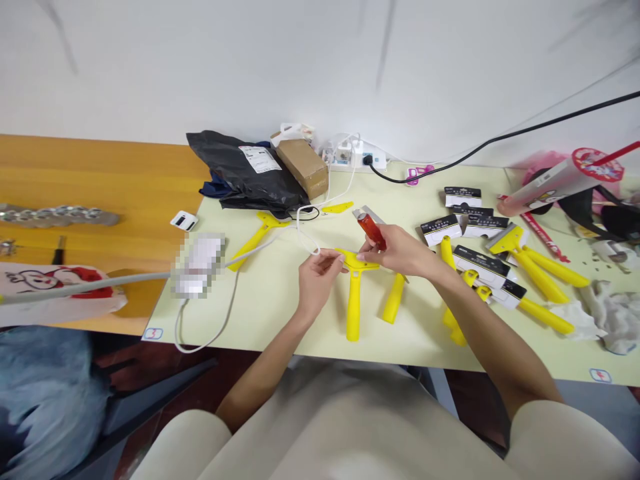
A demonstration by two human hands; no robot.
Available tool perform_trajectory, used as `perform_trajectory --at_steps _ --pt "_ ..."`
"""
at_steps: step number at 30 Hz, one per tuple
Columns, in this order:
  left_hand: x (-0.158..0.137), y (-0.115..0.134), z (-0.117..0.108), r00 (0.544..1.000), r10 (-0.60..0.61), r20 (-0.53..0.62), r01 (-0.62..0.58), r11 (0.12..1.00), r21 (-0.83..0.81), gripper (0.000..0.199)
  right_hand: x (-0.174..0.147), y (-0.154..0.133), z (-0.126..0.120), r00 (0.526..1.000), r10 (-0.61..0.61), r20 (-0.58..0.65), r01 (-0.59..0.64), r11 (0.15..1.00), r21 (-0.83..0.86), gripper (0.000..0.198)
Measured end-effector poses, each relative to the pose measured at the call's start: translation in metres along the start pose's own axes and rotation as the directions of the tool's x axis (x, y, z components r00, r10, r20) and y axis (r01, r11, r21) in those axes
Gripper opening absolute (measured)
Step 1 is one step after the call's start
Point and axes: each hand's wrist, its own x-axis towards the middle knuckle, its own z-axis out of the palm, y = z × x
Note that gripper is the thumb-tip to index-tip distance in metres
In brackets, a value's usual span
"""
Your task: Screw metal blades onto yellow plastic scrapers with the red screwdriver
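Observation:
A yellow T-shaped scraper [353, 303] lies on the pale table, its handle toward me. My left hand [319, 280] is closed, with thumb and fingertips pinched at the left end of the scraper's head. Closed around a screwdriver with a translucent red handle [371, 230] is my right hand [400, 250]; its fingertips are at the right side of that head, and the shaft is hidden. Just behind the red handle a flat metal blade [369, 213] shows in part. Another yellow handle [394, 300] lies to the right, its upper end partly under my right hand.
Several packaging cards [480, 263] and yellow scrapers [533, 263] lie at right, near a tumbler [555, 183]. A yellow scraper [255, 240], a loose yellow piece [339, 208] and white cable [235, 300] are at left. Behind stand a black parcel [245, 173], carton [303, 167] and power strip [377, 158].

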Motion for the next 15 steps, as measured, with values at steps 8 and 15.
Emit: perform_trajectory --at_steps 8,15 --pt "0.031 0.011 -0.035 0.978 0.061 0.200 -0.121 0.944 0.305 0.036 -0.003 -0.007 -0.017 1.000 0.020 -0.022 -0.021 0.997 -0.070 0.022" --pt "0.103 0.017 -0.090 0.835 0.284 0.472 -0.547 0.319 0.774 0.027 -0.033 0.002 -0.057 0.978 0.111 -0.178 -0.124 0.990 -0.063 0.030"
